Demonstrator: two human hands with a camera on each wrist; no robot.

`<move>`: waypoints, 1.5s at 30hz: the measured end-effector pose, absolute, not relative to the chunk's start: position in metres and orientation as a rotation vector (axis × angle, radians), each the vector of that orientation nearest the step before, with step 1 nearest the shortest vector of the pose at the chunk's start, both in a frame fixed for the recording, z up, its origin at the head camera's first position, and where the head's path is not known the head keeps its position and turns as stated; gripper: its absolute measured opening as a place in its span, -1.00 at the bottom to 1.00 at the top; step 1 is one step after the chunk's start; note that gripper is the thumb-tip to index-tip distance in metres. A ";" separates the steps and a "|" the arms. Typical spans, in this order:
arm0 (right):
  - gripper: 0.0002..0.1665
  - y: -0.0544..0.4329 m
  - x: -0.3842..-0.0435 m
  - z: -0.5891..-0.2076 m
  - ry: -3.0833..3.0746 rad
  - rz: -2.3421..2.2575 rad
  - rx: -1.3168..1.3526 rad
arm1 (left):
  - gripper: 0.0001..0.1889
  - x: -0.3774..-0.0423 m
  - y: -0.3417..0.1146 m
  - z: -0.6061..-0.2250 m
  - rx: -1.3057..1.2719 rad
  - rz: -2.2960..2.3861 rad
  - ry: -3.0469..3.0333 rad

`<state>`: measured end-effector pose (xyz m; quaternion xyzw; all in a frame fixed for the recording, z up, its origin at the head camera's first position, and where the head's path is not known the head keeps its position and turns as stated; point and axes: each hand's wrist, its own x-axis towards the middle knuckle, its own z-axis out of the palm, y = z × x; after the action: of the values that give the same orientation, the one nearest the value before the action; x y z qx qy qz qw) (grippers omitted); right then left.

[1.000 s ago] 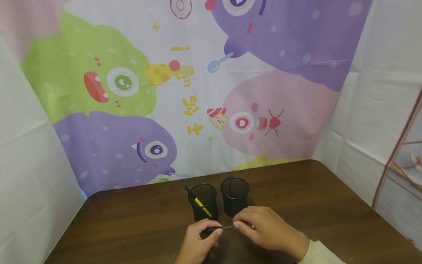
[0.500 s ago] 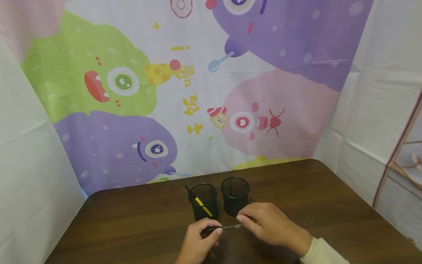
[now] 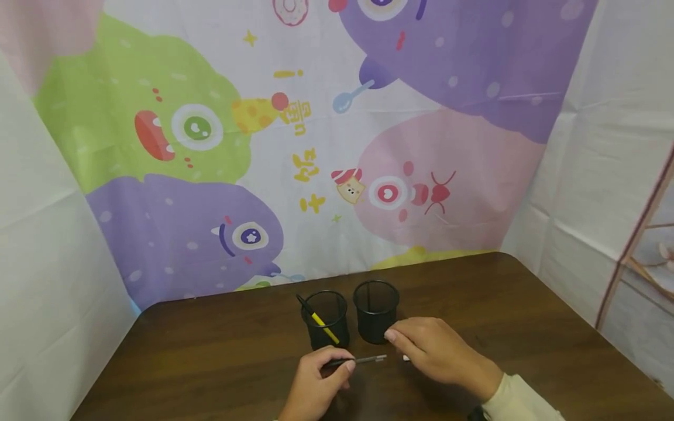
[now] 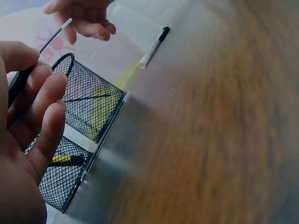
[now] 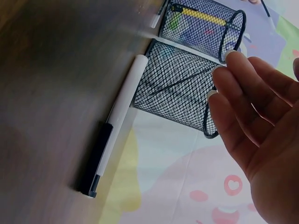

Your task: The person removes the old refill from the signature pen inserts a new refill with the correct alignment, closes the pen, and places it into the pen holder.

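My left hand (image 3: 318,377) pinches a slim black pen-like stick (image 4: 48,43) with a pale tip, held above the table; its exact kind is unclear. My right hand (image 3: 444,356) hovers to the right of that tip, fingers loosely bent, and the right wrist view shows nothing in its grasp. Below it lies a white marker with a black cap (image 5: 108,128); in the head view only its white end shows. Another thin dark pen with a clear end (image 4: 110,122) lies along the bases of the mesh cups, seen in the left wrist view.
Two black mesh cups stand side by side behind the hands. The left cup (image 3: 329,336) contains a yellow and black pen (image 3: 325,327); the right cup (image 3: 376,316) shows no pen. A printed cloth (image 3: 316,245) hangs behind the brown table (image 3: 210,351).
My right hand has drawn away rightward from the stick, whose pale tip is now uncovered, and the marker's white end shows below it. My left hand keeps its pinch, almost still.
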<state>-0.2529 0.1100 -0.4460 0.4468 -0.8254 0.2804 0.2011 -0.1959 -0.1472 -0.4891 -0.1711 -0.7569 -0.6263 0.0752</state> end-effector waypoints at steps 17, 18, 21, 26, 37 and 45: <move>-0.62 0.115 -0.257 -0.446 -2.389 0.773 1.194 | -0.85 -0.196 -0.147 -0.489 -0.487 -1.899 -2.282; -0.64 0.115 -0.257 -0.445 -2.396 0.769 1.186 | -0.86 -0.196 -0.147 -0.489 -0.489 -1.898 -2.276; -0.70 0.117 -0.258 -0.443 -2.431 0.767 1.163 | -0.89 -0.196 -0.147 -0.490 -0.483 -1.898 -2.269; -0.70 0.119 -0.260 -0.442 -2.476 0.739 1.138 | -0.89 -0.197 -0.147 -0.491 -0.465 -1.903 -2.282; -0.79 0.124 -0.263 -0.443 -2.504 0.691 1.121 | -0.85 -0.198 -0.148 -0.490 -0.442 -1.920 -2.312; -0.91 0.128 -0.265 -0.444 -2.523 0.634 1.117 | -0.83 -0.196 -0.148 -0.489 -0.450 -1.929 -2.317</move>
<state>-0.2652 0.1277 -0.4445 0.3897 -0.8805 0.2212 0.1547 -0.1958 -0.1478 -0.4886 -0.1476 -0.7593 -0.6321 0.0464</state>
